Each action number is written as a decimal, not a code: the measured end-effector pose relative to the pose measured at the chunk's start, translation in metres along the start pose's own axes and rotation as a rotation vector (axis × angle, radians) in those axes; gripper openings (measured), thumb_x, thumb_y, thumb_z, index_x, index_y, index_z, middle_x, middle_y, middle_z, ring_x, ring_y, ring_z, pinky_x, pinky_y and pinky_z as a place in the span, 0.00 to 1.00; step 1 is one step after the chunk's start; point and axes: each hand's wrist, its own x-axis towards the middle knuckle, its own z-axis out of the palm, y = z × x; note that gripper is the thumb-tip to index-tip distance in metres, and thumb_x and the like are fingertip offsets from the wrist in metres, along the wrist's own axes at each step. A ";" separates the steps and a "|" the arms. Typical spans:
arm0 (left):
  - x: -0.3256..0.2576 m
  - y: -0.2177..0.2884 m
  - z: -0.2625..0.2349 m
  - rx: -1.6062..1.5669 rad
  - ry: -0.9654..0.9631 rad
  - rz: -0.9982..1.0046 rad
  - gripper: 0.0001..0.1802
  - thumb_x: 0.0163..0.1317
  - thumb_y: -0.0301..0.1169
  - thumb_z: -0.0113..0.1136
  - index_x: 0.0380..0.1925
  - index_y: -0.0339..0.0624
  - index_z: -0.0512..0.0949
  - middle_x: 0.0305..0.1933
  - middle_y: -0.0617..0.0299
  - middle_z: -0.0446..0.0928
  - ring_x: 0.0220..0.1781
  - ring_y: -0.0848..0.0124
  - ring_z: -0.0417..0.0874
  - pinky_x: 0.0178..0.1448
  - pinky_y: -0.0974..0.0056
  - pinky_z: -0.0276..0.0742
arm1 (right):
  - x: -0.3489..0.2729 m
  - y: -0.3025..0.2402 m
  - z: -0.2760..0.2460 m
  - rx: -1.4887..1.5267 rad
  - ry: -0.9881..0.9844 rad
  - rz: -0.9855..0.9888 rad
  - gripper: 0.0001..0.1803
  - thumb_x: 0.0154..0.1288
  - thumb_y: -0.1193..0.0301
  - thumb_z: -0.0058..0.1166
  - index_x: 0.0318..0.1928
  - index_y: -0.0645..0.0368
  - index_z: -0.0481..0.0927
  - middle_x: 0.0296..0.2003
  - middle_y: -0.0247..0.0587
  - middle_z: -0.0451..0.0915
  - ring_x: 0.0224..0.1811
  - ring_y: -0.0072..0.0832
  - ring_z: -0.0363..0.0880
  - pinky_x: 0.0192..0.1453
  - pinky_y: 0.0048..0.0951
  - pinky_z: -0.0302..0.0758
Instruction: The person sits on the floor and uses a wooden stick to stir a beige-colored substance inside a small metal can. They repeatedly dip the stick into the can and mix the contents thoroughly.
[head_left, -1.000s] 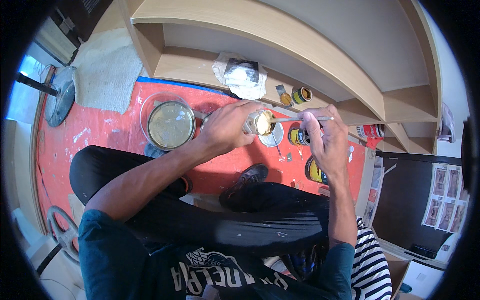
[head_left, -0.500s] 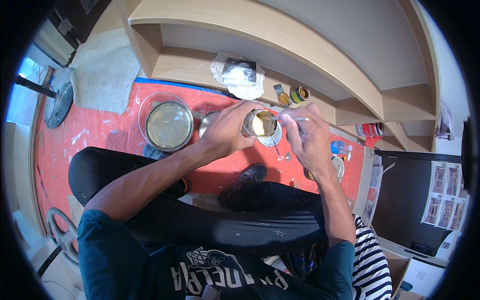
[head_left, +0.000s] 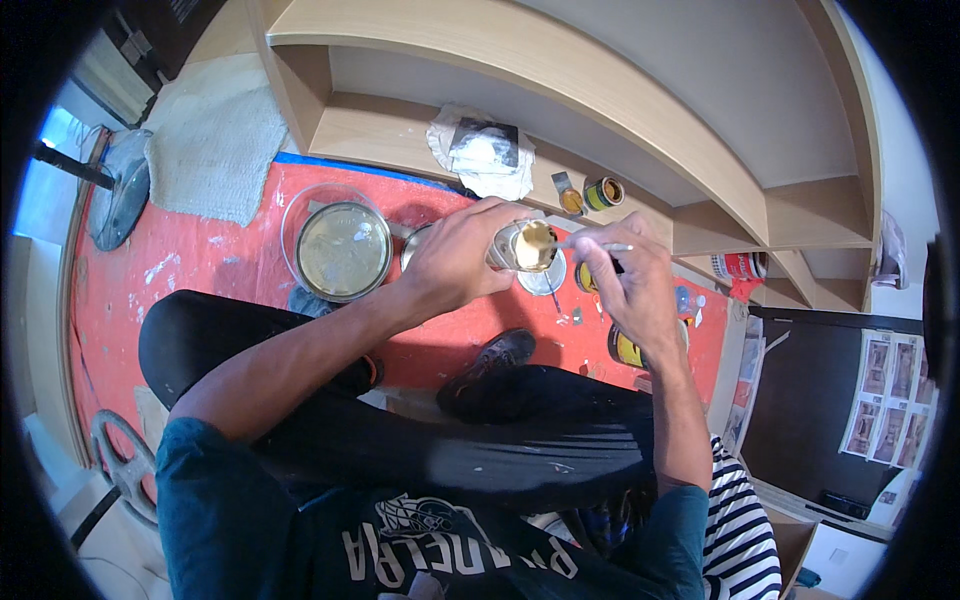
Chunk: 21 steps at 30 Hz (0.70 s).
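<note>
My left hand [head_left: 455, 250] is wrapped round a small clear jar [head_left: 508, 248], which is tipped so that its mouth faces right. Pale cream stuff [head_left: 530, 258] shows inside, with a yellowish-brown smear by the rim. In my right hand [head_left: 632, 275] a thin tool with a pale handle [head_left: 615, 247] is pinched between thumb and fingers. Its far end reaches into the jar's mouth; whether it is a brush or a stick I cannot tell. Both hands are above the red floor covering [head_left: 430, 345], in front of my bent legs.
Left of the jar stands a large round tin [head_left: 344, 250]. The wooden shelf unit [head_left: 390, 125] ahead holds a cloth with a dark sheet [head_left: 487, 145] and a small open can [head_left: 604, 193]. Yellow cans [head_left: 626, 345] and a plastic bottle [head_left: 688, 300] lie right. A person's striped sleeve [head_left: 745, 530] is lower right.
My right hand has shifted a little right and down with the tool, whose end now lies nearer the jar's rim. My left hand still holds the jar, turned slightly.
</note>
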 end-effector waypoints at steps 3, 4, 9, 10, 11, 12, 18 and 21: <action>-0.002 -0.006 0.002 0.034 0.045 0.049 0.32 0.51 0.27 0.73 0.59 0.42 0.78 0.57 0.51 0.81 0.61 0.48 0.83 0.65 0.49 0.79 | -0.003 -0.001 -0.003 0.180 0.048 0.049 0.08 0.74 0.71 0.61 0.40 0.61 0.90 0.35 0.41 0.89 0.37 0.34 0.80 0.45 0.36 0.77; -0.001 -0.005 0.001 0.041 0.040 0.036 0.32 0.51 0.27 0.73 0.59 0.42 0.78 0.57 0.51 0.81 0.62 0.48 0.83 0.64 0.49 0.79 | -0.003 -0.002 -0.005 0.128 0.048 0.050 0.08 0.74 0.71 0.61 0.40 0.61 0.90 0.35 0.41 0.89 0.38 0.34 0.80 0.44 0.36 0.77; 0.002 -0.004 -0.001 0.080 0.015 0.005 0.33 0.50 0.27 0.73 0.60 0.42 0.78 0.58 0.52 0.82 0.62 0.48 0.82 0.65 0.49 0.79 | -0.006 -0.003 -0.001 0.243 0.032 0.075 0.08 0.75 0.71 0.60 0.40 0.62 0.89 0.33 0.41 0.89 0.37 0.33 0.79 0.43 0.35 0.77; 0.002 -0.004 -0.001 0.075 0.017 0.001 0.33 0.50 0.27 0.73 0.60 0.42 0.78 0.58 0.51 0.82 0.62 0.48 0.82 0.65 0.49 0.79 | -0.005 -0.002 -0.002 0.190 0.072 0.062 0.09 0.75 0.71 0.60 0.40 0.62 0.89 0.33 0.41 0.88 0.37 0.33 0.79 0.43 0.35 0.77; 0.002 -0.003 -0.001 0.070 0.018 -0.002 0.33 0.50 0.27 0.73 0.60 0.43 0.78 0.58 0.51 0.81 0.62 0.48 0.82 0.65 0.49 0.79 | -0.004 -0.001 -0.004 0.137 0.112 0.050 0.09 0.75 0.71 0.60 0.40 0.63 0.89 0.32 0.41 0.88 0.37 0.32 0.79 0.42 0.35 0.76; 0.002 -0.003 -0.001 0.064 0.019 -0.005 0.33 0.51 0.27 0.73 0.60 0.43 0.78 0.58 0.51 0.81 0.62 0.48 0.82 0.65 0.49 0.79 | -0.004 0.000 -0.006 0.083 0.151 0.038 0.09 0.75 0.71 0.60 0.40 0.63 0.89 0.32 0.42 0.88 0.36 0.32 0.79 0.42 0.35 0.76; 0.001 -0.002 -0.002 0.090 0.015 -0.023 0.34 0.51 0.28 0.74 0.62 0.43 0.77 0.60 0.51 0.81 0.64 0.49 0.82 0.65 0.48 0.79 | -0.005 -0.004 -0.008 0.087 0.144 0.088 0.12 0.79 0.70 0.56 0.41 0.66 0.88 0.33 0.42 0.89 0.36 0.29 0.81 0.43 0.33 0.78; 0.000 -0.002 0.000 0.110 0.015 -0.038 0.35 0.50 0.28 0.75 0.62 0.44 0.77 0.60 0.51 0.81 0.64 0.49 0.81 0.65 0.48 0.78 | -0.007 0.002 -0.001 0.162 0.030 0.050 0.12 0.79 0.70 0.56 0.41 0.66 0.87 0.35 0.43 0.88 0.36 0.30 0.81 0.43 0.33 0.78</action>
